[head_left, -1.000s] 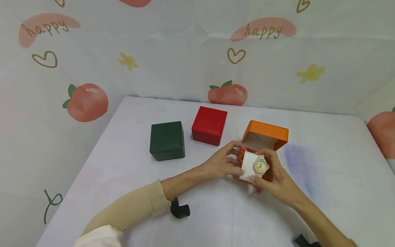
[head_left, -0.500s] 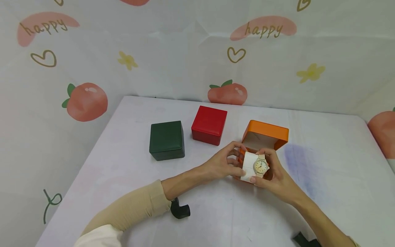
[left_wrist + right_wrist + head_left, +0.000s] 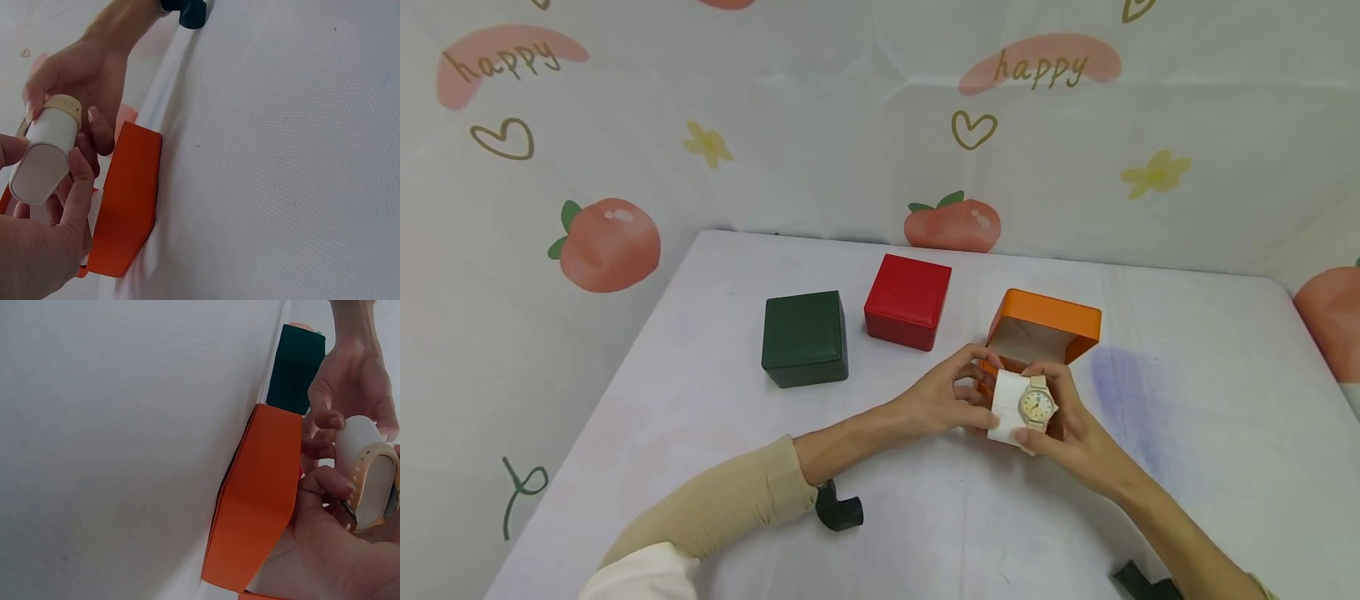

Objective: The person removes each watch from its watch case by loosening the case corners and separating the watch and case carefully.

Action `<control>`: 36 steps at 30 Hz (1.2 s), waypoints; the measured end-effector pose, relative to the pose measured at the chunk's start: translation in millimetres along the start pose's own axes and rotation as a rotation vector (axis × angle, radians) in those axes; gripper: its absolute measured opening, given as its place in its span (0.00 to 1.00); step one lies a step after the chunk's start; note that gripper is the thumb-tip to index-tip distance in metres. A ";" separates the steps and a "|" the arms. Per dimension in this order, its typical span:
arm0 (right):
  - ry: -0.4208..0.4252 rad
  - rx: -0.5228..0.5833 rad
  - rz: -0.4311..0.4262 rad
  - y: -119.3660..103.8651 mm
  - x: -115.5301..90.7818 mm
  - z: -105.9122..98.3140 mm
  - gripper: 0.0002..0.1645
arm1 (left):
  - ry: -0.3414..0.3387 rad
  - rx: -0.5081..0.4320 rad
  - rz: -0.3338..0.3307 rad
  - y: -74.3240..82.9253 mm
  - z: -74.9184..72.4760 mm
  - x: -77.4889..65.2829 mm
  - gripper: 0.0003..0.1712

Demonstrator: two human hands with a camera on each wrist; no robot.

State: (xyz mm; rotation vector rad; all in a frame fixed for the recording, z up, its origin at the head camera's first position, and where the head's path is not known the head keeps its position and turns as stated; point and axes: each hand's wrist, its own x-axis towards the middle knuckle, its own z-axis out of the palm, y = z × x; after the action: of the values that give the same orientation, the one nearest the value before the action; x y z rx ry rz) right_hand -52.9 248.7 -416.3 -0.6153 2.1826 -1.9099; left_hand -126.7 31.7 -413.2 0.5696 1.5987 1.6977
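Note:
A white watch cushion (image 3: 1007, 406) is held over the open orange watch box (image 3: 1047, 315). Round its right end runs the pale strap of a watch (image 3: 1037, 407) with a cream dial, facing up in the head view. My left hand (image 3: 936, 396) grips the cushion's left end between thumb and fingers; that flat end shows in the left wrist view. My right hand (image 3: 1075, 433) pinches the watch end, thumb at the near side and fingers at the far side. In the right wrist view the strap loop (image 3: 362, 475) encircles the cushion. Both hands hide much of the box's base.
Left of the orange box stand a closed red box (image 3: 908, 302) and a closed green box (image 3: 805, 338) on the white-covered table (image 3: 700, 358). A printed cloth (image 3: 820, 100) hangs behind the table's far edge. Black wrist mounts (image 3: 838, 508) sit under the forearms.
Both hands have shifted the cushion and watch slightly right and toward me. The orange front edge visible earlier below the cushion is now covered. The head view has tilted down a little.

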 end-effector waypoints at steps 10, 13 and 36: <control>-0.021 0.013 -0.003 -2.3 -0.9 -6.4 0.34 | -0.001 -0.036 -0.042 2.1 -3.5 0.8 0.30; -0.014 0.003 0.030 -5.6 -2.6 -11.0 0.31 | 0.008 -0.038 -0.062 1.6 -5.2 0.9 0.30; 0.185 -0.135 0.167 -12.7 -26.6 -40.6 0.16 | 0.003 0.059 -0.037 0.4 -10.1 5.4 0.33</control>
State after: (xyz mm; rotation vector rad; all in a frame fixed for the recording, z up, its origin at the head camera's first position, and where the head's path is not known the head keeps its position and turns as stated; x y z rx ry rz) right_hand -42.5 295.4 -401.0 -0.2739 2.4053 -1.8099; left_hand -137.7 29.1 -415.0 0.5631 1.6567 1.6296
